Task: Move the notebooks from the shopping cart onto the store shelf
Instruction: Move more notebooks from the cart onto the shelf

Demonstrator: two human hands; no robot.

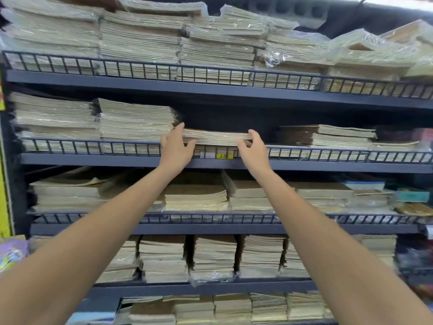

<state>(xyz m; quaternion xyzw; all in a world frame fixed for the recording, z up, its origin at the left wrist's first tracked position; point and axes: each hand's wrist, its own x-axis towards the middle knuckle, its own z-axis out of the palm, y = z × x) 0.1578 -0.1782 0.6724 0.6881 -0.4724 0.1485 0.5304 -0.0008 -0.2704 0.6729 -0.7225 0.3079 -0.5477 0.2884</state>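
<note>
You've got the thin stack of beige paper notebooks (215, 137) gripped at both ends, left hand (176, 147) and right hand (253, 150) curled round it, just over the wire rail (93, 146) of the dark blue metal shelf (105, 159). Keep it level, clear that rail, then slide it deep into the gap.
</note>
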